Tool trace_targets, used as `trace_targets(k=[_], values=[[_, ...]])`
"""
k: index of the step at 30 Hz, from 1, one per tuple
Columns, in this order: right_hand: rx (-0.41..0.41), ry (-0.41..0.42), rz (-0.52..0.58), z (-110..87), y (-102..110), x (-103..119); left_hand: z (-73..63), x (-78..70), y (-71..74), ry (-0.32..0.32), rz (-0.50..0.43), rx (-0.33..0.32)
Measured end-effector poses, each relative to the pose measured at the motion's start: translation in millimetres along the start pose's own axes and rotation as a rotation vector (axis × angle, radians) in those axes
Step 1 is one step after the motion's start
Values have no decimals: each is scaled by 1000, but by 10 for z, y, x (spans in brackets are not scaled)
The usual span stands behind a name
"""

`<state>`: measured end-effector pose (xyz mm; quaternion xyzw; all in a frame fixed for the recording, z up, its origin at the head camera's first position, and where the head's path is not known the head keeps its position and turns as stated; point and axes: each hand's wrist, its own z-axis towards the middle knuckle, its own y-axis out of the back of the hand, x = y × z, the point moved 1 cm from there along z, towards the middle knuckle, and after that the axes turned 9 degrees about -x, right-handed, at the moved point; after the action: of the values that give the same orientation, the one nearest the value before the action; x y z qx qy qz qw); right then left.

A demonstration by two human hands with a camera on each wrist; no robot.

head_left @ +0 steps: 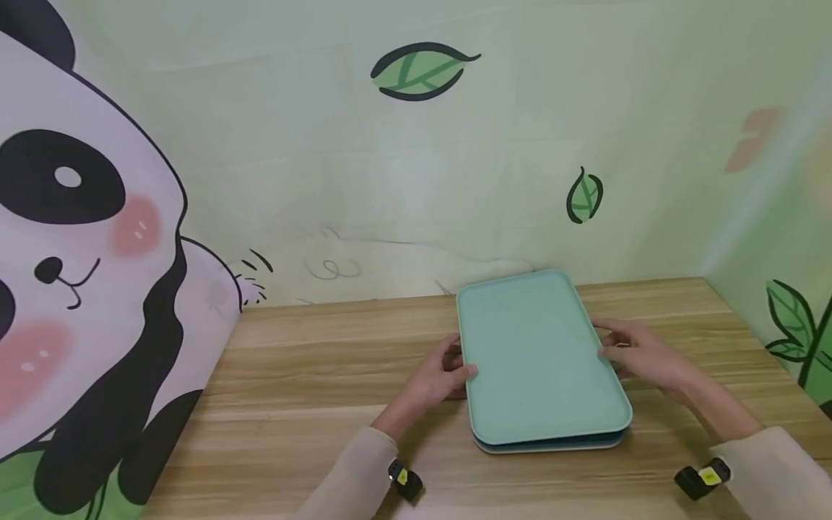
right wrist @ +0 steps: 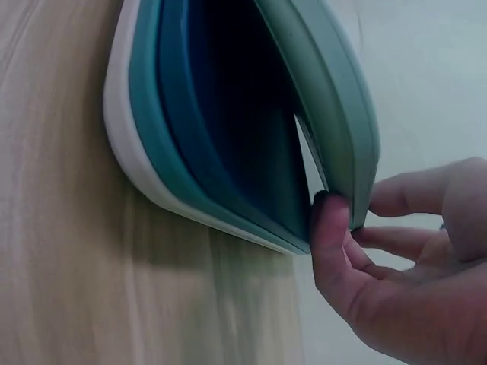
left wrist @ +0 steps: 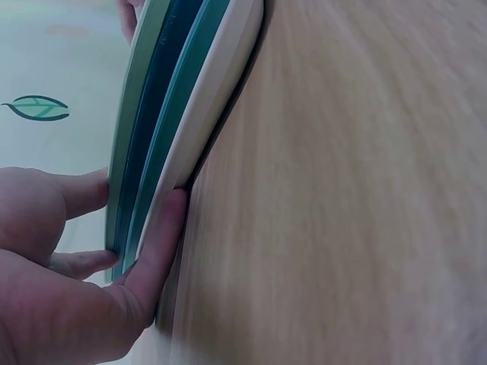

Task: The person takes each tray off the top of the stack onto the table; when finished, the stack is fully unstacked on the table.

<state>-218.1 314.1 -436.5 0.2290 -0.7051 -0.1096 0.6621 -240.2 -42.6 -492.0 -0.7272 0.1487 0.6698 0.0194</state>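
Observation:
A stack of rectangular trays with rounded corners lies on the wooden table. On top sits a light green tray (head_left: 539,354); below it come a dark blue tray (right wrist: 173,76), a teal tray (right wrist: 144,91) and a cream tray (right wrist: 118,114) at the bottom. At the stack's left side, my left hand (head_left: 432,379) holds the edges, fingers at the green rim and thumb beside the cream one. My right hand (head_left: 650,357) pinches the green tray's right edge. That edge is raised, with a gap over the blue tray. The lower trays are mostly hidden from above.
The wood-grain table (head_left: 325,375) meets a pale green backdrop (head_left: 312,144) printed with leaves. A large panda picture (head_left: 214,289) borders the table on the left. Small black devices with yellow labels sit at both wrists.

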Motion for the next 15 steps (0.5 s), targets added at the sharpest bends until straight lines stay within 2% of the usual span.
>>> trace_targets(k=[7,15], values=[[-21,-118,145,35,28,-127,34,-45,-22,13,27,-7],[-26,-156,208,41,16,-194,47,-106,-41,52,66,-118]])
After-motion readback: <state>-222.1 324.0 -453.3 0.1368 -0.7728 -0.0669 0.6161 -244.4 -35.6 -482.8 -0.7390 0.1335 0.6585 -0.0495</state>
